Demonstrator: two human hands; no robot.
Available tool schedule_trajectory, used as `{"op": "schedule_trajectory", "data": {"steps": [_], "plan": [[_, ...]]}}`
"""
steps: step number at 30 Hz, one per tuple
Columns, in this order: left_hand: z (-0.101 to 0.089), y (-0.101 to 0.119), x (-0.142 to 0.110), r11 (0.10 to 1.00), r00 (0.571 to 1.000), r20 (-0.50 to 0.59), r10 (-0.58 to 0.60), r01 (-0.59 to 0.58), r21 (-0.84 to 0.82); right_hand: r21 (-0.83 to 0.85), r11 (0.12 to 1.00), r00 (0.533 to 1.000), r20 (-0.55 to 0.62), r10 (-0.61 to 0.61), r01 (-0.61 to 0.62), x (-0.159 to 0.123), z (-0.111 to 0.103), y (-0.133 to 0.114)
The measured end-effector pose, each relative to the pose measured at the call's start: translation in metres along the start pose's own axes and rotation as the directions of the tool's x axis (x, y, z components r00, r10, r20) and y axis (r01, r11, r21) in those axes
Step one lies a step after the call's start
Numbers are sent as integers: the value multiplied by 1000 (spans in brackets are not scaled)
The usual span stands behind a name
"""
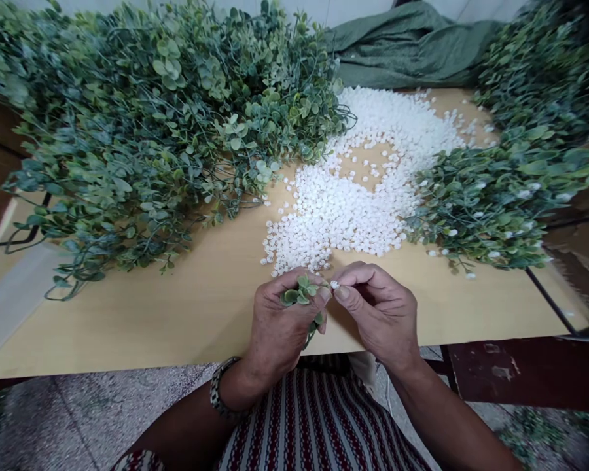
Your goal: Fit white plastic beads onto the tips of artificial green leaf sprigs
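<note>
My left hand (281, 324) is closed around a sprig of artificial greenery (298, 292), whose leaves poke out above and below the fingers. Pinched between thumb and forefinger of my right hand (385, 313) is a small white flower bead (334, 285). The bead sits right at the sprig's tip, between the two hands; whether it is fitted onto the stem I cannot tell. Just beyond my hands spreads a heap of the same white beads (343, 203) on the wooden table (186, 314).
A large pile of plain artificial greenery (142, 131) fills the left and back. Sprigs with white beads on them (500, 203) lie at the right, below more greenery (554, 72). Green cloth (412, 46) lies at the back. Black metal bars (550, 301) stand at the table's sides.
</note>
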State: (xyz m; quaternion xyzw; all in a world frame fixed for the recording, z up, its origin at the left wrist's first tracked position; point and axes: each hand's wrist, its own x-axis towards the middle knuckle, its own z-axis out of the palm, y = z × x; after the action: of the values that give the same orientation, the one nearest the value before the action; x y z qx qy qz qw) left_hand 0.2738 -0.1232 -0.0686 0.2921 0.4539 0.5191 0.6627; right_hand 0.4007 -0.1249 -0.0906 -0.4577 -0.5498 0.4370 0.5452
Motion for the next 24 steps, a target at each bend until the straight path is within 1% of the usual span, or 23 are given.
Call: {"op": "schedule_trajectory", "data": {"steps": [4,8,13,19,24], "plan": [[0,0,-1,1000,1000,8,0,0,10,-46,997,998,-19,-61,60,0,1,-1],[-1,1,-2,1000,1000,12,-11,11,22,-87,992,996,-17,-88,87,-2,1,0],[-6,-3,-2,996,998,50,31,-35,81,-100,986,991,-8,-132,130,-3,0,2],[-8,-6,1,993,993,93,77,-85,86,-111,979,985,12,-173,173,-2,-1,2],[-7,-6,2,992,994,69,84,-91,93,-123,972,980,11,-200,200,-3,-2,5]]}}
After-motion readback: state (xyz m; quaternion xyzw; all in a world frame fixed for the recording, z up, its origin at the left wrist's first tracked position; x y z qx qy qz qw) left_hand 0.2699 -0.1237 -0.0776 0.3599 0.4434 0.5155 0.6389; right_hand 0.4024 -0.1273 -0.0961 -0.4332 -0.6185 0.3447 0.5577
